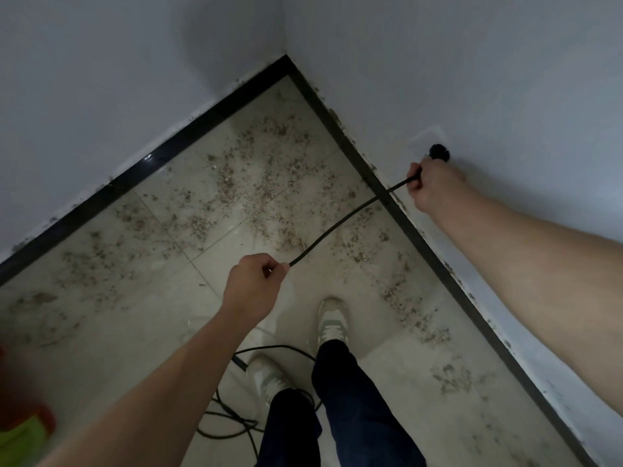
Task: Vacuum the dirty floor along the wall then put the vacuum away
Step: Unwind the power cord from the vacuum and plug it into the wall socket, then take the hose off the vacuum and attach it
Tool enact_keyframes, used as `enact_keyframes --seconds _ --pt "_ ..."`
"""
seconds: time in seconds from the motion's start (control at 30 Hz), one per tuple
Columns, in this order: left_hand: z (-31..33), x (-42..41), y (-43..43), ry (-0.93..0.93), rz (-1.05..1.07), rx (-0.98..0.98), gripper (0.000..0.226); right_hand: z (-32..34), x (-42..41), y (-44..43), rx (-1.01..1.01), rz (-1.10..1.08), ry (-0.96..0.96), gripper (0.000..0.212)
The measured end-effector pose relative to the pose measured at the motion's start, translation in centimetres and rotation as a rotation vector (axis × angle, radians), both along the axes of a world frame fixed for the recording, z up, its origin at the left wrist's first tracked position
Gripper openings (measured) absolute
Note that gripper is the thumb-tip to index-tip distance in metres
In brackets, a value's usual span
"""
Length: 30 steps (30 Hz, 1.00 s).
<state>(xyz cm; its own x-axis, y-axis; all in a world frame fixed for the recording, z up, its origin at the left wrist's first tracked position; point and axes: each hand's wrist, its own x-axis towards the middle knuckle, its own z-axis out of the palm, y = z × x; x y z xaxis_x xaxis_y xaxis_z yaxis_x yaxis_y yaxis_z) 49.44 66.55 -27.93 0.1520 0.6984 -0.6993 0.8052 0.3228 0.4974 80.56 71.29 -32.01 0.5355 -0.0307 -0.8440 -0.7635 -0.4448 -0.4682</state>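
Right hand (428,187) gripping cord (337,227) by the plug (440,152), left hand (253,284) pinching it — gritty floor (236,183)

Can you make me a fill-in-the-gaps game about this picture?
The left hand and the right hand both hold a black ____.
The plug sits at a socket in the ____.
Brown dirt lies scattered on the tiled ____.
Missing words: cord, wall, floor.
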Motion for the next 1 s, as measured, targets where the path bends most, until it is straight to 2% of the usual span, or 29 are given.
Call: enact_keyframes --seconds 0.1,0.17,0.27,0.3,0.37,0.43,0.53,0.7,0.87,1.0 --pt "-0.2 -1.2 -1.2 -0.019 0.012 -0.030 0.029 0.0 0.4 -0.8 -0.001 0.148 -0.019 0.024" --pt "-0.5 -2.6 -3.2 0.008 0.004 -0.067 0.026 0.4 0.1 -1.4 -0.059 0.323 -0.061 0.024" --pt "-1.2 -5.3 -7.6 0.061 0.004 -0.167 0.014 0.4 -2.0 -3.3 -0.329 0.871 -0.430 0.052" --pt "-1.3 -6.1 -9.2 0.066 0.022 -0.198 0.014 0.7 -3.4 -4.0 -0.361 1.025 -0.533 0.059" --pt "-1.4 -7.3 -12.1 0.084 0.055 -0.236 0.025 1.5 -6.5 -5.3 -0.373 1.230 -0.619 0.061" --pt "-1.1 -8.2 -14.1 0.102 0.102 -0.244 0.030 2.2 -9.5 -6.4 -0.384 1.397 -0.590 0.053" --pt "0.2 -9.5 -16.1 0.103 0.233 -0.205 0.025 3.4 -13.9 -8.4 -0.371 1.651 -0.538 0.046" --pt "4.3 -12.5 -18.7 0.142 0.365 -0.090 0.025 6.6 -19.9 -12.1 -0.290 1.925 -0.491 0.042" --pt "10.3 -15.7 -23.6 0.197 0.482 0.000 0.021 11.7 -24.9 -17.2 -0.190 2.353 -0.603 0.040" --pt "16.1 -17.6 -31.2 0.217 0.594 0.052 0.022 16.7 -28.6 -23.2 -0.065 2.611 -0.719 0.037"
